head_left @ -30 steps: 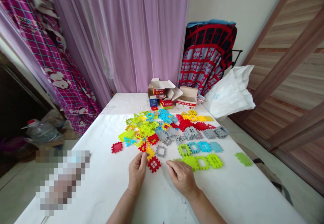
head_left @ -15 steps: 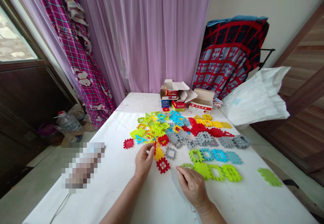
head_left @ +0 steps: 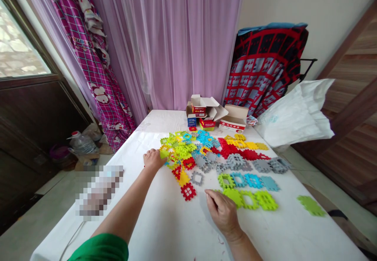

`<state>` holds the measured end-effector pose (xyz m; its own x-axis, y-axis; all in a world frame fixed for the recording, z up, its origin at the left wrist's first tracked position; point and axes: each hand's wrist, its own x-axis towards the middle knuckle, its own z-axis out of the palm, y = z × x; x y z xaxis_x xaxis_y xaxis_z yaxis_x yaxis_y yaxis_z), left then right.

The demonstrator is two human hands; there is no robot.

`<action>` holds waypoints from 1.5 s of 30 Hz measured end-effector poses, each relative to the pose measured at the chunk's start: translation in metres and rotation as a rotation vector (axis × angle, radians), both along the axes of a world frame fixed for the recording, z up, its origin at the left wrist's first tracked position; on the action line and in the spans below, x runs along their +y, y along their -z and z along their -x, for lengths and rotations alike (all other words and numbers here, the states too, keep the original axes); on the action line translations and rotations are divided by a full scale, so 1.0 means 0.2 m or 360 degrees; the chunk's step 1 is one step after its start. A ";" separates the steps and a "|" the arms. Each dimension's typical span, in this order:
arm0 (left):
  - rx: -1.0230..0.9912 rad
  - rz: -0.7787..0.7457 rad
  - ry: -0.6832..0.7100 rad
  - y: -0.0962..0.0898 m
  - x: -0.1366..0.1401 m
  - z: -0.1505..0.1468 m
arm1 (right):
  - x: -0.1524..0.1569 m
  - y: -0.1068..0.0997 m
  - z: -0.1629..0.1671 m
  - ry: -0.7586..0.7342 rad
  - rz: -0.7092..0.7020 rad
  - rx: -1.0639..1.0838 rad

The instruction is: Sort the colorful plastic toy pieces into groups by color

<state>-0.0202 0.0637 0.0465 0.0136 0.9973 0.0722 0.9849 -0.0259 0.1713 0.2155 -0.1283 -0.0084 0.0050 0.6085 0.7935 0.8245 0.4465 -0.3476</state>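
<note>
My left hand (head_left: 153, 159) reaches to the left edge of a pile of notched plastic building tiles, near a lime green tile (head_left: 164, 154). Its fingers look stretched out and partly apart, and it covers the place of a red tile. Closed in a loose fist, my right hand (head_left: 224, 213) rests low on the table beside a row of green tiles (head_left: 233, 197); whether it holds anything is hidden. Between the hands lie a red triangle-window tile (head_left: 177, 172), a yellow tile (head_left: 184, 178), a red window tile (head_left: 188, 191) and a grey frame tile (head_left: 197, 178).
Grey tiles (head_left: 235, 161), red tiles (head_left: 231, 150) and blue tiles (head_left: 255, 181) lie grouped to the right. Small open cartons (head_left: 232, 120) stand at the back of the white table (head_left: 159, 119). A white bag (head_left: 294, 113) is at the right, and a blurred-out object (head_left: 101, 192) at the left.
My left hand has moved left and away from the red triangle-window tile, over to the separate red tile at the pile's left. My right hand stays in place, still closed.
</note>
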 end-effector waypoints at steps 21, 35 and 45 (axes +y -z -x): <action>-0.0706 -0.0363 0.1279 0.08 -0.66 -0.21 | -0.08 -0.19 -0.05 -0.0177 0.0599 -0.0184; -0.0571 -0.0527 0.1593 0.08 -0.74 -0.33 | -0.27 -0.22 -0.21 -0.0046 0.0830 -0.0173; -0.0539 -0.0964 0.1117 0.24 -0.60 -0.18 | -0.33 -0.14 -0.65 0.0277 0.0831 -0.0080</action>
